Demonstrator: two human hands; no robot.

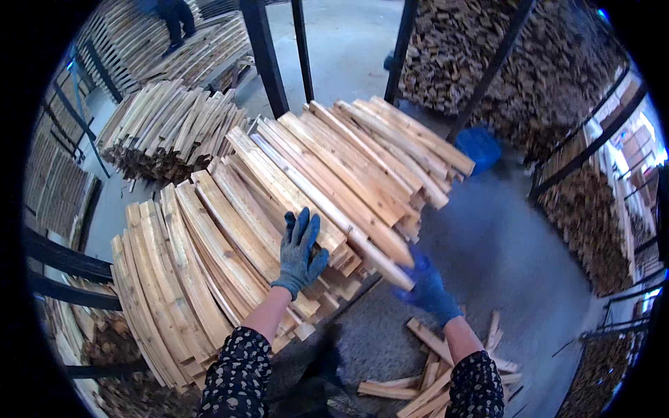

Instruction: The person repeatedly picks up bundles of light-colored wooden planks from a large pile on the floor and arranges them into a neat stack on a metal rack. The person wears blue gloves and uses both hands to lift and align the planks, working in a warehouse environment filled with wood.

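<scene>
left hand gloved, flat open on stack of pale curved wooden slats | right hand gloved, grips long slat end, 3 o'clock of left | loose offcuts on floor at 6

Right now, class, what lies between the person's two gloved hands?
In the head view, the near ends of stacked wooden slats fill the stretch between the left hand, flat on the stack, and the right hand at a slat's end.

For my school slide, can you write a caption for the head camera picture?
Two blue-gloved hands work at a stack of wooden slats: left hand flat on top, right hand gripping a slat's end.
</scene>
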